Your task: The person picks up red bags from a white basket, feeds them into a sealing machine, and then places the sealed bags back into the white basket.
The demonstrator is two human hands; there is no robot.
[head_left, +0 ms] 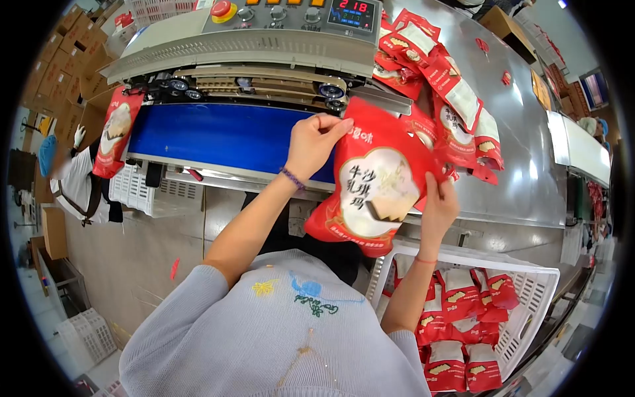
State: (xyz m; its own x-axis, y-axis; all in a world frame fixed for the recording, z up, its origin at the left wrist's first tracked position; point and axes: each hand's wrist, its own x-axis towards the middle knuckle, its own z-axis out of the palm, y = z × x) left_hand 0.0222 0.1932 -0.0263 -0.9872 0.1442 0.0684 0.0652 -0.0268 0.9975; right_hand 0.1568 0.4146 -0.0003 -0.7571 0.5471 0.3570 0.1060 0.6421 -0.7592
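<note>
A red snack bag (377, 185) with a white printed panel hangs between my two hands, over the front edge of the work surface. My left hand (316, 140) pinches its upper left corner. On the other side, my right hand (439, 206) grips the bag's right edge. Behind them stands a band sealing machine (251, 46) with a red knob, dials and a display reading 218. Its blue conveyor belt (211, 135) runs leftward from the held bag. Another red bag (118, 132) stands at the belt's left end, partly past the machine.
A pile of red bags (456, 99) lies on the metal table (529, 172) at the right. Below my right arm, a white plastic crate (529, 331) holds several filled bags. Cardboard boxes (66, 59) are stacked at far left, near a person in white (83, 185).
</note>
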